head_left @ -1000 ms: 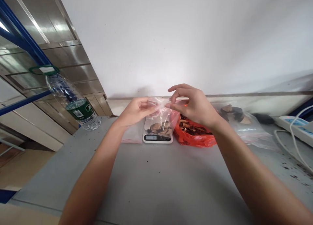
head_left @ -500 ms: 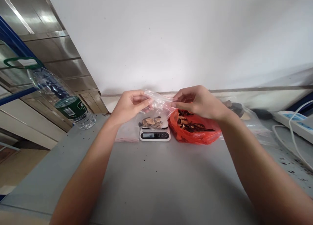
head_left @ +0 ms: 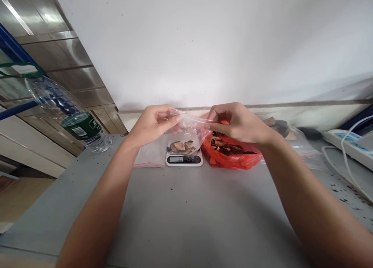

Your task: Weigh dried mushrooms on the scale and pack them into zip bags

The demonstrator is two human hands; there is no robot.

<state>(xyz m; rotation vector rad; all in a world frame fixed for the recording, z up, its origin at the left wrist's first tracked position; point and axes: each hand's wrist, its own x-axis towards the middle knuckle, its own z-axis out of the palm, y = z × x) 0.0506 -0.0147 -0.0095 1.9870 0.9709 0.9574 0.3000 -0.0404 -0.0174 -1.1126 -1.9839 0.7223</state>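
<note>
We pinched the top edge of a clear bag (head_left: 190, 135) of dried brown pieces (head_left: 180, 147), left hand (head_left: 153, 124) at eleven o'clock, right hand (head_left: 237, 122) at one, fingers narrowed on the plastic. The bag hung over a digital scale (head_left: 184, 159), contact unclear, a red bag (head_left: 233, 162) at the scale's three o'clock.

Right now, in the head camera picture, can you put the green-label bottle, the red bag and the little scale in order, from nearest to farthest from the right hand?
1. Red bag: nearest, just below the right hand in the picture.
2. Little scale: next, left of the red bag.
3. Green-label bottle: farthest, over at the table's left edge.
</note>
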